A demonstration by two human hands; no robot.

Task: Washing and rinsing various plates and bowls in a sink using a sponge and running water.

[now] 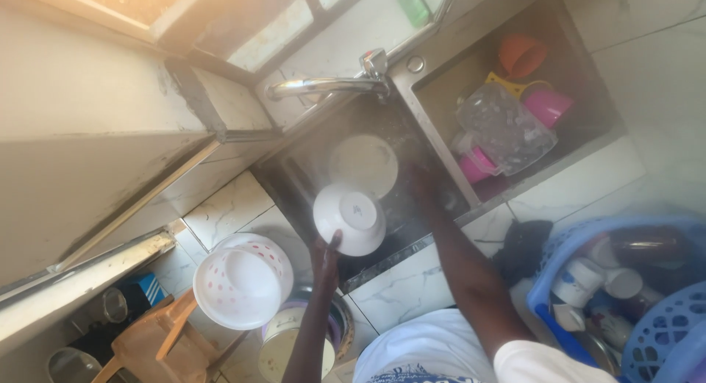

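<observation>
White bowl [350,219] hung bottom-up over near edge of dark sink [294,179], gripped at its near rim by left hand [324,252]. Round, so no long axis. White plate [362,165] lay just beyond bowl, deeper in sink, under tap [323,84]. Right hand [425,186] reached into sink by divider, right of bowl; left was nearer. Right hand's grip hazed out: could not tell. Right basin held cups, clear container.
</observation>
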